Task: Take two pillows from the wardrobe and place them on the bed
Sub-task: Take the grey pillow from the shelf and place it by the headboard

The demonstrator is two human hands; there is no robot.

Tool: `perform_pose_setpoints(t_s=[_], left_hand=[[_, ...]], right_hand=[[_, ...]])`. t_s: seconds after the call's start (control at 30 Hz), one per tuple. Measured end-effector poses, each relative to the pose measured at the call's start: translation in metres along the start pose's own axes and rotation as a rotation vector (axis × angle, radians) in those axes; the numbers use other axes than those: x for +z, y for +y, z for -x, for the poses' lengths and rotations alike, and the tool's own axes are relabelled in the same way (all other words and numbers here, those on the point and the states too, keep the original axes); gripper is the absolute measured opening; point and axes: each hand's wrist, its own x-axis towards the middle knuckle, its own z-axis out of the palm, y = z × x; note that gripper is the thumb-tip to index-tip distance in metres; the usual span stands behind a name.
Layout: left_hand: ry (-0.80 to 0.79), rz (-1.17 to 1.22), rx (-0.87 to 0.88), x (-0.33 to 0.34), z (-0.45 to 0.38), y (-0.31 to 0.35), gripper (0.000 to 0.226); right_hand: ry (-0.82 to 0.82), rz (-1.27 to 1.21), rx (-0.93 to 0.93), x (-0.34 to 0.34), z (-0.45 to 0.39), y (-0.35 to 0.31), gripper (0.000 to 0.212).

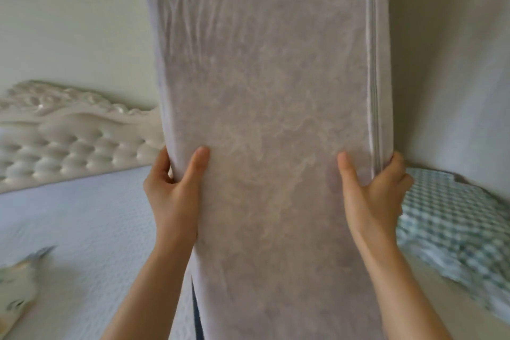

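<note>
A long pale grey-lilac pillow (270,91) with a zip down its right side stands upright in front of me and fills the middle of the view. My left hand (174,190) grips its left edge, thumb on the front. My right hand (375,190) grips its right edge by the zip, thumb on the front too. The bed (82,223), covered in a white textured sheet, lies below and behind the pillow. A second pillow is not visible.
A cream tufted headboard (69,135) runs along the wall at the left. A green-and-white checked blanket (452,229) lies bunched at the right. A pale patterned cloth item (19,290) sits at the lower left of the bed. A grey wall rises at the right.
</note>
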Motion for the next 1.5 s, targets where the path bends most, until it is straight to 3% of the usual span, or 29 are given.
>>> perform_pose_setpoints(t_s=[0.07,0.27,0.4,0.5,0.67,0.77,0.83,1.0,1.1,1.2,1.5], left_hand=[[0.054,-0.028,0.004,-0.026,-0.009,-0.001,0.016],[0.233,-0.102,0.064,-0.083,-0.03,-0.007,0.053],[0.324,-0.136,0.125,-0.108,-0.042,-0.018,0.053],[0.333,-0.237,0.189,-0.119,-0.05,-0.03,0.045],[0.261,-0.53,0.33,-0.12,-0.068,-0.051,0.043],[0.224,-0.697,0.422,-0.125,-0.081,-0.068,0.014],[0.172,-0.786,0.475,-0.13,-0.09,-0.081,0.016],[-0.045,-0.923,0.473,-0.142,-0.115,-0.118,0.02],[-0.134,-0.969,0.397,-0.154,-0.135,-0.147,0.02],[-0.201,-1.024,0.306,-0.163,-0.153,-0.175,0.028],[-0.365,-1.056,0.127,-0.167,-0.204,-0.248,0.024]], right_hand=[[-0.076,-0.032,-0.006,0.024,0.011,-0.009,0.093],[-0.38,-0.178,0.044,0.097,0.037,-0.02,0.091],[-0.603,-0.259,0.091,0.144,0.051,-0.02,0.089],[-0.739,-0.266,0.009,0.164,0.058,-0.021,0.074],[-0.752,-0.251,-0.476,0.187,0.049,-0.068,0.074],[-0.661,-0.227,-0.85,0.206,0.043,-0.103,0.067],[-0.628,-0.204,-1.006,0.223,0.041,-0.113,0.064],[-0.835,0.136,-1.302,0.289,0.033,-0.092,0.06],[-0.988,0.279,-1.362,0.336,0.028,-0.073,0.058],[-1.103,0.281,-1.331,0.383,0.026,-0.062,0.043],[-1.301,0.322,-1.313,0.488,0.023,-0.026,0.007]])
